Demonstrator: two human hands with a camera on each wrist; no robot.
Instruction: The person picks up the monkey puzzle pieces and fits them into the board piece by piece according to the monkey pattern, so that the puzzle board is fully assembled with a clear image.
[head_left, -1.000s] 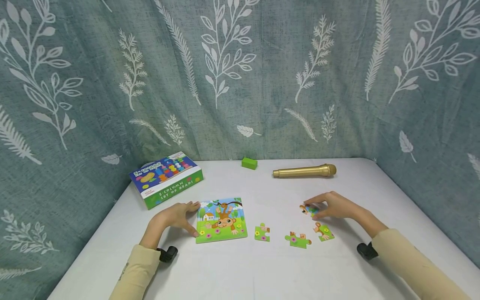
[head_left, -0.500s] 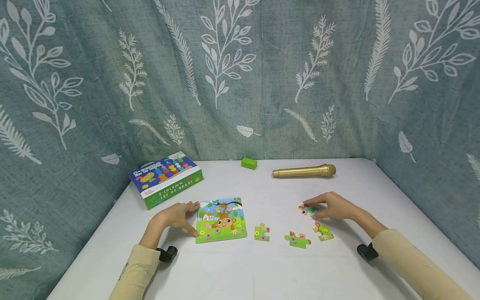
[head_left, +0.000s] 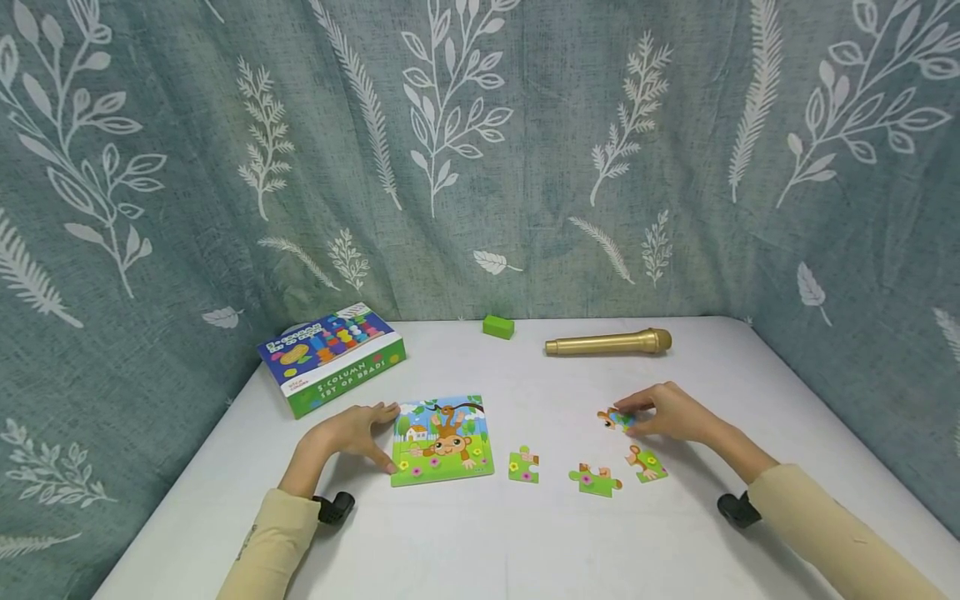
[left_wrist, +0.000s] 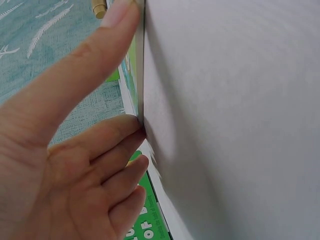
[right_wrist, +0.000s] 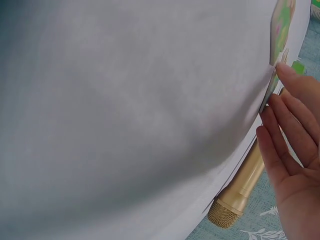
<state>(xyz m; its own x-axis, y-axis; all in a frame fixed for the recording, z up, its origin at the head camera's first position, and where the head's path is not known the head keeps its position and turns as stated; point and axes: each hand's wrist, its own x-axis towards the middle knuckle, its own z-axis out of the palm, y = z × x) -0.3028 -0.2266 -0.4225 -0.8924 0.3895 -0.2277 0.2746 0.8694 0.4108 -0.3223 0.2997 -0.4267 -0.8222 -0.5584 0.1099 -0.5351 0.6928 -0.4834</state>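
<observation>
A jigsaw puzzle board (head_left: pixel 442 442) with a picture of a hanging monkey lies left of centre in the head view. My left hand (head_left: pixel 348 433) holds it along its left side, thumb by the near corner and fingers by the far one. In the left wrist view the thumb (left_wrist: pixel 80 65) and a forefinger meet the board's edge (left_wrist: pixel 140 65). At the right, my right hand (head_left: pixel 667 412) pinches a puzzle piece (head_left: pixel 613 420) with a monkey's face, partly hidden by the fingers. Three loose puzzle pieces lie nearby: one (head_left: pixel 524 465) beside the board, another (head_left: pixel 596 480), and a third (head_left: pixel 648 463) under the right hand.
A bead-set box (head_left: pixel 333 358) stands at the back left of the white table (head_left: pixel 480 542). Along the back are a green block (head_left: pixel 498 327) and a gold microphone (head_left: pixel 609 342). A leaf-patterned curtain (head_left: pixel 480 167) hangs behind and at both sides.
My right fingertips have shifted slightly to the right on the monkey-face puzzle piece, which stays nearly in place. My left hand and the puzzle board have not moved.
</observation>
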